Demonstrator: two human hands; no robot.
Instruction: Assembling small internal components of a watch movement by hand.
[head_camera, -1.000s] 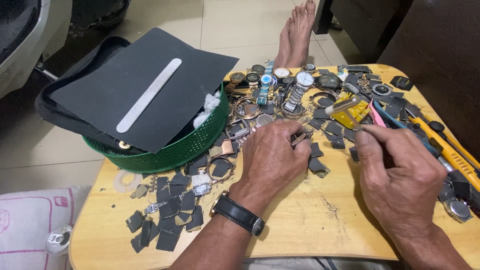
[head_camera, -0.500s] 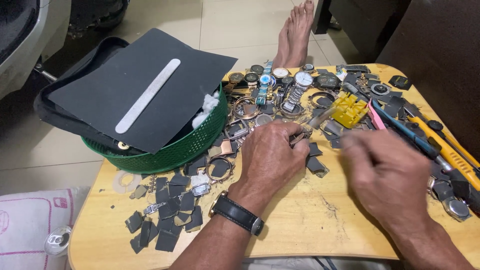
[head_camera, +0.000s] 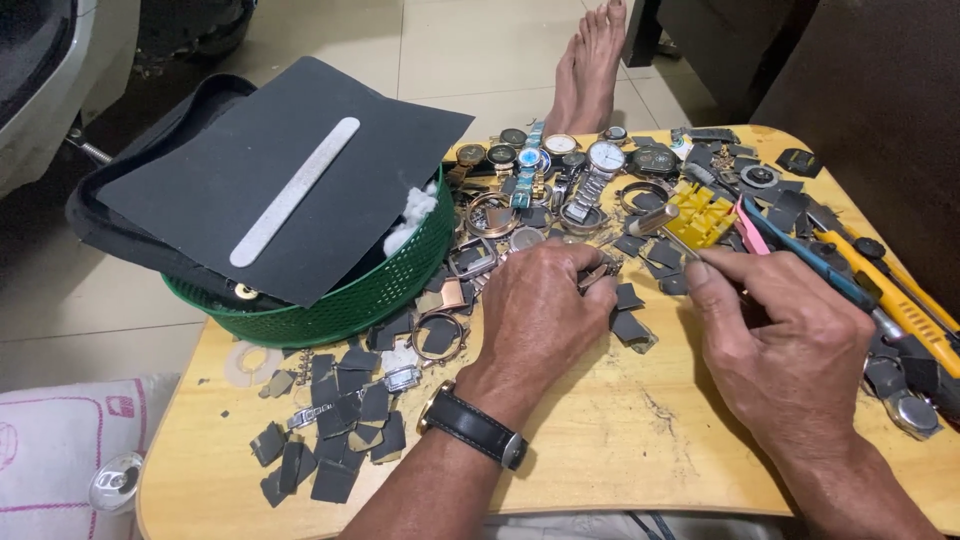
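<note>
Left fingers (head_camera: 590, 275) curl down tight, pinching a small metal watch part (head_camera: 597, 277) flat against the wooden table (head_camera: 620, 440). That looks like a bracing grip, to keep the piece from skating about. The left hand (head_camera: 545, 320) rests knuckles-up, a black-strapped wristwatch (head_camera: 475, 425) on its wrist.

Across from it, the right hand (head_camera: 790, 350) closes thumb and forefinger round a thin metal tool (head_camera: 665, 232), held like a pen, probably for fine control. Its long axis runs on a diagonal: the far end points up and to the left, toward the yellow block (head_camera: 705, 215), the near end slanting back into the fist. The working tip I cannot make out.

So the part sits just ahead of the left knuckles, mid-table, with dark scraps (head_camera: 630, 325) just beside it.

Further out, a spread of watches (head_camera: 560, 165) at the far edge, more dark scraps (head_camera: 340, 420) near left. A yellow knife (head_camera: 900, 290) lies to the right. A green basket (head_camera: 340, 300) stands at left, topped by a black sheet (head_camera: 290, 180) and a pale file (head_camera: 295, 190).
</note>
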